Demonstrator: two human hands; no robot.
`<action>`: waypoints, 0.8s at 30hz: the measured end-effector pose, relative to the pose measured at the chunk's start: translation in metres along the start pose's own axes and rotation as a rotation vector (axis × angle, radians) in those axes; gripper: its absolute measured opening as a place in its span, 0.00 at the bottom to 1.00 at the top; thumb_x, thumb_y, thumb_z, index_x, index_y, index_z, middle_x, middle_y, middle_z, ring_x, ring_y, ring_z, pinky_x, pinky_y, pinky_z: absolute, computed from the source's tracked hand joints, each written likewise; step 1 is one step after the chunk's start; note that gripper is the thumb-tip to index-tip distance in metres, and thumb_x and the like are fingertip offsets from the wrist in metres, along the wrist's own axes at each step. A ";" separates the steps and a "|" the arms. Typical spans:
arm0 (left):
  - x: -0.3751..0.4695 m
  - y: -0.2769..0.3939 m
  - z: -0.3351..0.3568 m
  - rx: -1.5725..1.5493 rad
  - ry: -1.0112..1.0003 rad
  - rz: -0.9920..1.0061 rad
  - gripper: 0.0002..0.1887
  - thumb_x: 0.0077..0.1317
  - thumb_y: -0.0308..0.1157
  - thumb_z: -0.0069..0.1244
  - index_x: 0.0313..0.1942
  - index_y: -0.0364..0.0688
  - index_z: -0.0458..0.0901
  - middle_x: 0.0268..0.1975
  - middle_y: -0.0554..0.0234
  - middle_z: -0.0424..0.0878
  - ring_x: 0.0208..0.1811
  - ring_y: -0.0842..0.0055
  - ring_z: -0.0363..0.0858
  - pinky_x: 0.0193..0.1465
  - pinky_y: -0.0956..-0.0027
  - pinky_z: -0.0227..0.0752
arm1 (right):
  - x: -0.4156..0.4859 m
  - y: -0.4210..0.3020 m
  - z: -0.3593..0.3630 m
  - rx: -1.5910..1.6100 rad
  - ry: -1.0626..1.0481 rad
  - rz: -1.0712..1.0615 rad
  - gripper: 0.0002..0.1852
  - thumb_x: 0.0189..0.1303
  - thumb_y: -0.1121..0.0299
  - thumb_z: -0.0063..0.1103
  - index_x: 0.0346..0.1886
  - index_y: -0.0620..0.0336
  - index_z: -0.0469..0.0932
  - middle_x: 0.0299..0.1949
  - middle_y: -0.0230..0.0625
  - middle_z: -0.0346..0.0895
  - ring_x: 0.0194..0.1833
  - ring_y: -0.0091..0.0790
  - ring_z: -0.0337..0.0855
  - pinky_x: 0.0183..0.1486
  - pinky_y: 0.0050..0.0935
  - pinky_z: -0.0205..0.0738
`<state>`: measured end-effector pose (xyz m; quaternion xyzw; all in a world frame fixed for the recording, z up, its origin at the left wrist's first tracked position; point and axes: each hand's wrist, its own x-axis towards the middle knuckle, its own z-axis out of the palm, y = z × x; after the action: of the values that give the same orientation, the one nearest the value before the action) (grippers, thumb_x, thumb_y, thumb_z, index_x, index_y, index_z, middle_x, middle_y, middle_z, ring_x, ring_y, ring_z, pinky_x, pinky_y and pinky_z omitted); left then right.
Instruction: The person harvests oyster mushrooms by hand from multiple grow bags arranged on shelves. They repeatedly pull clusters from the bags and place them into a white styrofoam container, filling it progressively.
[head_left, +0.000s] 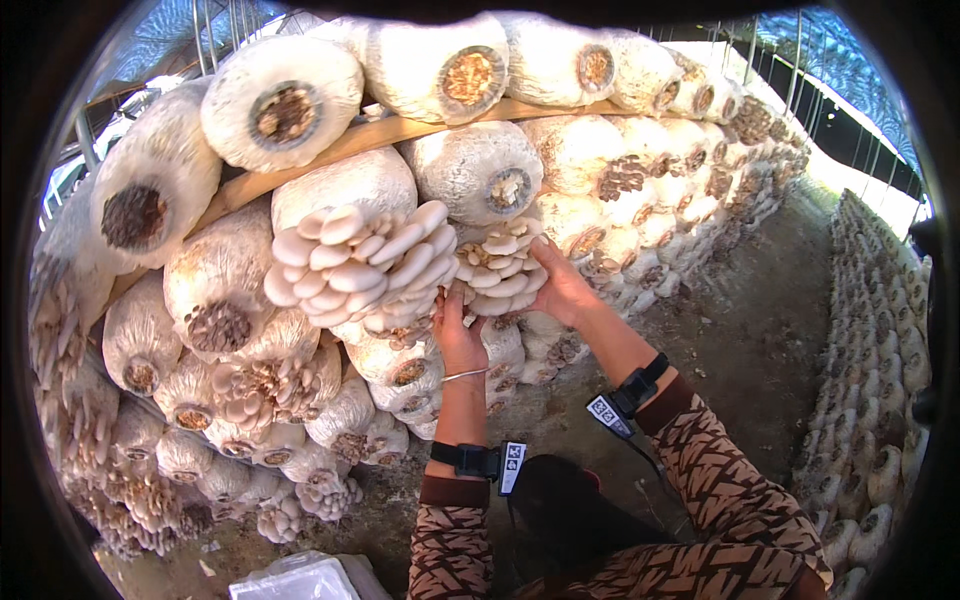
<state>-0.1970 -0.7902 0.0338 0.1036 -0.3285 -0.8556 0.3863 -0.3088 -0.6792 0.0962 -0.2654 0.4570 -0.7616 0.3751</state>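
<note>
Both my hands are at a cluster of pale oyster mushrooms (501, 274) on the stacked wall of grow bags. My right hand (561, 285) grips its right side, thumb on top near the upper caps. From below, my left hand (457, 330) reaches up to its lower left edge, fingers partly hidden by the caps. A larger oyster mushroom cluster (360, 262) bulges out of a bag just left of my left hand. Above the cluster sits a white plastic grow bag (476, 169) with a ringed opening.
A wooden pole (382, 133) runs beneath the top row of bags. More bags with mushroom clusters (262, 390) lie lower left. A plastic-covered white container (292, 581) stands on the floor at the bottom. Another stacked row of bags (862, 390) lines the right side, across a dirt aisle (720, 337).
</note>
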 end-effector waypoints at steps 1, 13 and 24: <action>0.001 0.001 0.006 -0.038 0.031 0.006 0.21 0.64 0.39 0.52 0.57 0.49 0.71 0.56 0.70 0.75 0.55 0.76 0.73 0.53 0.58 0.69 | -0.001 -0.004 0.002 -0.017 -0.016 0.021 0.40 0.61 0.51 0.59 0.70 0.53 0.50 0.66 0.45 0.58 0.64 0.47 0.66 0.55 0.58 0.71; 0.023 0.012 0.018 -0.047 -0.129 -0.105 0.33 0.69 0.61 0.35 0.61 0.43 0.67 0.60 0.60 0.73 0.61 0.67 0.71 0.65 0.58 0.63 | 0.011 0.011 0.005 -0.486 -0.082 -0.255 0.29 0.48 0.63 0.74 0.54 0.61 0.75 0.52 0.36 0.77 0.53 0.31 0.77 0.56 0.31 0.72; 0.025 0.016 0.016 -0.096 -0.302 -0.179 0.31 0.71 0.55 0.35 0.62 0.40 0.67 0.62 0.59 0.72 0.63 0.68 0.69 0.64 0.62 0.64 | 0.003 0.007 0.012 -1.089 0.199 -0.247 0.50 0.36 0.38 0.73 0.55 0.72 0.71 0.55 0.57 0.70 0.55 0.55 0.71 0.62 0.39 0.62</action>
<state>-0.2116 -0.8084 0.0578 -0.0156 -0.3312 -0.9071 0.2592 -0.2997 -0.6900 0.0952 -0.3991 0.7825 -0.4757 0.0474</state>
